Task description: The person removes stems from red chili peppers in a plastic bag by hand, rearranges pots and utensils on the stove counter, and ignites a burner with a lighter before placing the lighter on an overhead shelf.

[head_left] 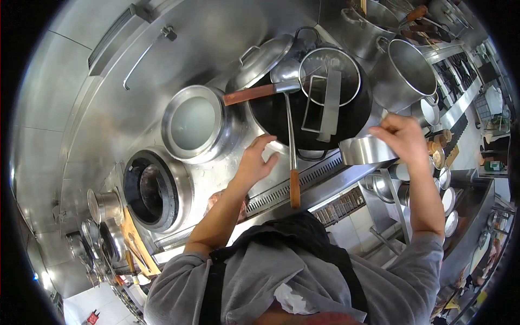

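Note:
My right hand (402, 140) is closed on the rim of a shallow, straight-sided steel pan (366, 151), holding it tilted by the right edge of a large black wok (271, 120). My left hand (257, 161) hovers left of the wok, fingers apart with nothing in them. Over the wok lie a round strainer (345, 58), a flat metal strip (331, 103) and a tool with a reddish wooden handle (249, 95). A long-handled ladle (291, 135) points its wooden grip toward me. What the pan contains is hidden.
A steel pot of cloudy liquid (193, 123) stands left of the wok, with a dark-rimmed round burner (149, 189) nearer me. A lid (264, 58) leans behind. Tall stockpots (406, 76) crowd the right. A slotted grate (265, 199) runs along the counter's front.

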Demonstrator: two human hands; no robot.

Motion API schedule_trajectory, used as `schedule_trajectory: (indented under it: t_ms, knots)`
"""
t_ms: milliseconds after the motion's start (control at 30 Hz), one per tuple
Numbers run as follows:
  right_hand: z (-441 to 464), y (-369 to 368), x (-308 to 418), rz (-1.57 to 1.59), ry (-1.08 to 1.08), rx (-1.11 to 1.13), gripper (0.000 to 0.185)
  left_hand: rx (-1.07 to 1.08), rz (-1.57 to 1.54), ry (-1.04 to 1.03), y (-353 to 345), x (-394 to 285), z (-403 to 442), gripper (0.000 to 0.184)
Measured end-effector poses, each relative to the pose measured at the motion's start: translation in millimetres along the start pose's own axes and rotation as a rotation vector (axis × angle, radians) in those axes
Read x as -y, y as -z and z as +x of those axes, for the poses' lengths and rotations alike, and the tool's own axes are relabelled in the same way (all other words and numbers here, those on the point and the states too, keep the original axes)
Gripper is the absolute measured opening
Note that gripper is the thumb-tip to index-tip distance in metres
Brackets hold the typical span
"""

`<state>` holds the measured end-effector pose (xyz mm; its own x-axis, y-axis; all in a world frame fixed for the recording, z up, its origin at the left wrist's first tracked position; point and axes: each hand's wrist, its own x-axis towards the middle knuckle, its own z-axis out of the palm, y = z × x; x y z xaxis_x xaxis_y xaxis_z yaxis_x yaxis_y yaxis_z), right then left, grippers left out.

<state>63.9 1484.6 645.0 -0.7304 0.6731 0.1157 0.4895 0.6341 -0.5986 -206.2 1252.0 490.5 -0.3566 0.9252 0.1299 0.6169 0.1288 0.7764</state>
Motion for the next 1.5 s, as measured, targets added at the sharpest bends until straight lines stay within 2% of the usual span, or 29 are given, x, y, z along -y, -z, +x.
schedule_trajectory:
  t_ms: [67,100,133,167,200,233,300,333,367,400,433,500,533,567,633,700,733,800,867,933,1000,1067,1133,1167,1200,1233,1300,1400,1500]
  knots:
    - [-10,0,0,0.284,-0.041,-0.098,0.032,0.076,-0.081,-0.156,16,-50,-7,0.061]
    - [-15,-10,5,0.290,-0.047,-0.046,0.032,0.119,-0.162,-0.192,20,-72,-13,0.069]
    - [-18,-22,14,0.552,-0.098,-0.156,0.030,0.103,-0.168,-0.143,16,-83,-21,0.069]
    - [-17,-36,23,0.814,-0.146,-0.282,0.027,-0.016,-0.191,-0.246,13,-91,-22,0.068]
    - [-17,-55,30,0.832,-0.144,-0.321,0.022,-0.133,-0.206,-0.363,14,-93,-21,0.068]
    - [-14,-75,38,0.954,-0.215,-0.299,0.023,-0.145,-0.195,-0.358,18,-84,-22,0.068]
    - [-7,-115,67,1.070,-0.357,-0.297,0.024,-0.353,-0.263,0.099,27,-54,-28,0.056]
    - [-1,-134,66,1.178,-0.466,-0.138,0.024,-0.359,-0.258,0.101,35,-41,-31,0.056]
    - [3,-155,69,1.250,-0.487,-0.055,0.023,-0.358,-0.113,0.118,44,-28,-36,0.050]
    - [6,-166,64,1.402,-0.502,0.158,0.022,-0.355,0.034,0.139,51,-16,-43,0.044]
    - [9,-180,78,1.402,-0.580,0.092,0.021,-0.363,0.044,0.149,57,-5,-50,0.044]
    - [13,-209,71,1.236,-0.463,0.133,0.021,-0.331,0.007,0.226,63,16,-64,0.037]
    - [16,-225,65,0.945,-0.286,0.035,0.021,-0.326,0.104,0.257,64,27,-72,0.036]
    - [12,-232,57,0.942,-0.282,0.027,0.021,-0.268,0.153,0.370,63,46,-82,0.036]
    - [5,-225,50,0.763,-0.055,-0.219,0.022,-0.156,0.176,0.552,55,102,-105,0.037]
    - [-13,-209,30,0.700,-0.078,-0.223,0.025,-0.066,0.210,0.686,34,168,-132,0.037]
    - [-23,-207,18,0.714,-0.145,-0.136,0.024,-0.033,0.271,0.737,25,191,-139,0.037]
    - [-47,-205,4,0.727,-0.220,-0.068,0.023,0.014,0.344,0.729,18,201,-142,0.039]
    - [-71,-203,-7,0.604,-0.358,0.184,0.027,0.054,0.414,0.718,17,203,-129,0.041]
    - [-94,-213,-4,0.734,-0.428,0.198,0.027,0.148,0.574,0.766,19,190,-107,0.044]
    - [-115,-226,-5,0.771,-0.498,0.204,0.026,0.065,0.562,0.559,34,140,-61,0.063]
    - [-128,-238,-6,0.815,-0.568,0.223,0.026,-0.081,0.551,0.129,43,104,-5,0.057]
    - [-134,-249,-2,0.870,-0.573,0.193,0.025,-0.200,0.570,-0.199,52,56,56,0.055]
    - [-132,-250,0,0.879,-0.575,0.183,0.025,-0.189,0.653,-0.253,50,58,81,0.056]
    - [-127,-249,1,0.798,-0.441,0.077,0.025,-0.179,0.735,-0.309,46,59,102,0.057]
    - [-121,-244,2,0.711,-0.310,-0.029,0.024,-0.174,0.737,-0.322,43,59,115,0.057]
    - [-100,-224,1,0.661,-0.276,-0.155,0.023,0.125,1.021,0.084,34,58,134,0.050]
    - [-60,-202,-22,0.569,-0.299,-0.390,0.023,0.140,1.135,0.117,25,71,137,0.050]
    - [-9,-196,-52,0.416,-0.278,-0.499,0.037,0.162,1.135,0.158,31,69,148,0.051]
